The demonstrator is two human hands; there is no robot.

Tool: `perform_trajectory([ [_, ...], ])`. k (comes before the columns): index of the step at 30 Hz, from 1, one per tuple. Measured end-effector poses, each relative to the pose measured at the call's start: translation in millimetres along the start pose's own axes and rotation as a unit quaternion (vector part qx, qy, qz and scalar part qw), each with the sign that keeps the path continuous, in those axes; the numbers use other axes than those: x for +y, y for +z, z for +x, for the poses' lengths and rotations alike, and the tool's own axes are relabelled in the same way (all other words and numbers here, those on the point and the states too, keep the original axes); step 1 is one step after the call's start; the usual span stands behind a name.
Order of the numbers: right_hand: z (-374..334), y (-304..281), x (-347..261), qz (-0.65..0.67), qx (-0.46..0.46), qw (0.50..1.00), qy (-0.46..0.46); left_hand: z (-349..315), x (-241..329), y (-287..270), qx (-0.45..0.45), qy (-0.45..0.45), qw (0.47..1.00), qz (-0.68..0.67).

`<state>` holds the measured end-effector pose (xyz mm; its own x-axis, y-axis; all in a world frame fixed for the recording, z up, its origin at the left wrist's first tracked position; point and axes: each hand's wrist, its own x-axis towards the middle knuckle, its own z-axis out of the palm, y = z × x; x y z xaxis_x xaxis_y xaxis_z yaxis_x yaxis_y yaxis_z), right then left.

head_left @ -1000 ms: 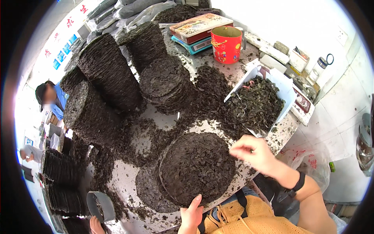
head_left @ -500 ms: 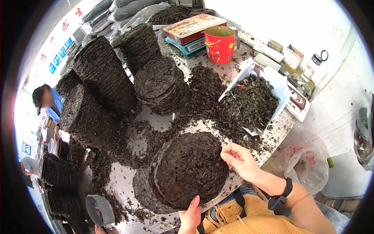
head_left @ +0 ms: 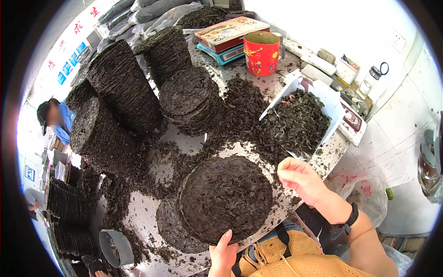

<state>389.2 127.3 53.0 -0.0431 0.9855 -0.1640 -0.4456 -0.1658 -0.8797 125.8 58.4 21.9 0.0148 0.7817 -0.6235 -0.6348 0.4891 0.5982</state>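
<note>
A round, flat cake of dark dried seaweed point(head_left: 226, 198) lies before me, overlapping another round seaweed cake point(head_left: 171, 226) on its left. My left hand point(head_left: 223, 255) grips its near edge, thumb on top and the fingers mostly hidden beneath. To the right of the cake, apart from it, my right hand point(head_left: 302, 181) is raised with thumb and fingers pinched together. Whatever may be between those fingertips is too small to make out. Loose seaweed flakes point(head_left: 242, 104) lie beyond the cake.
Tall stacks of seaweed cakes point(head_left: 122, 87) stand at the far left. A white container of loose seaweed point(head_left: 330, 108), a red bucket point(head_left: 261, 57) and a scale with a box on it point(head_left: 226, 55) stand farther back. A grey ring point(head_left: 115, 249) is near left; another person point(head_left: 57, 117) is beyond.
My right hand has moved off the cake's right edge, rightward and slightly away from me. The cake now lies flatter over the layer under it. My left hand keeps its hold.
</note>
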Motion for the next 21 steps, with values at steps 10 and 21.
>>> perform_trajectory([
  [10, 58, -128, -25, 0.192, 0.296, 0.933, -0.073, -2, 0, 8, 0.033, 0.025, 0.999, -0.016],
  [21, 17, -65, -23, -0.101, 0.106, 0.989, -0.016, 7, 2, -7, -0.009, -0.041, 0.999, -0.03],
])
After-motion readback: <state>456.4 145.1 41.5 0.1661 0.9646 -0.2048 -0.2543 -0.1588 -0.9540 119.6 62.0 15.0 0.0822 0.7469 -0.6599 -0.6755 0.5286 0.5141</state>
